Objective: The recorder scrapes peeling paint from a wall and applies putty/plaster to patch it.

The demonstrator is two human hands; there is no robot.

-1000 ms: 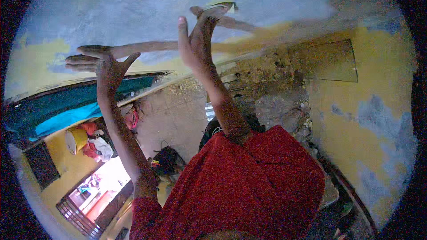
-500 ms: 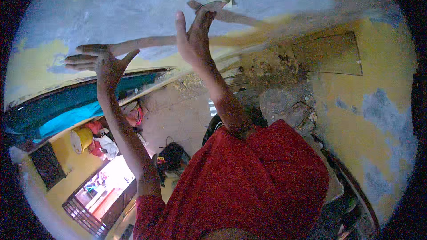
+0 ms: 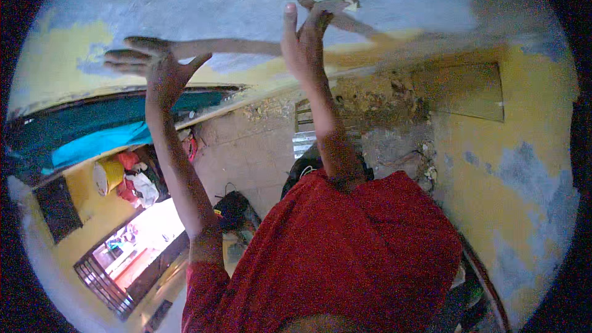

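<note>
My left hand (image 3: 165,73) is raised with its fingers stretched out and its thumb spread, lying at or close to the patchy blue-grey and yellow wall (image 3: 216,6). Nothing shows in it. Farther right, my right hand (image 3: 306,46) is up at the same wall, its thumb sticking out and its fingers bent forward. At those fingers is a thin flat sheet (image 3: 353,1) with a dark edge and a pale face, held against the wall. Its exact kind is unclear, and the fingers partly cover it. Both arms cast shadows on the wall.
A teal recess with a bright blue cloth (image 3: 102,148) runs along the left. Below it are a yellow container (image 3: 108,176), heaped cloths (image 3: 145,188) and a bright doorway (image 3: 145,240). A black bag (image 3: 234,209) lies on the floor. Rubble (image 3: 401,157) lines the right side.
The view has shifted, so both hands and the wall patches sit farther right in the picture. My right forearm stands more upright. The hands' poses look much the same.
</note>
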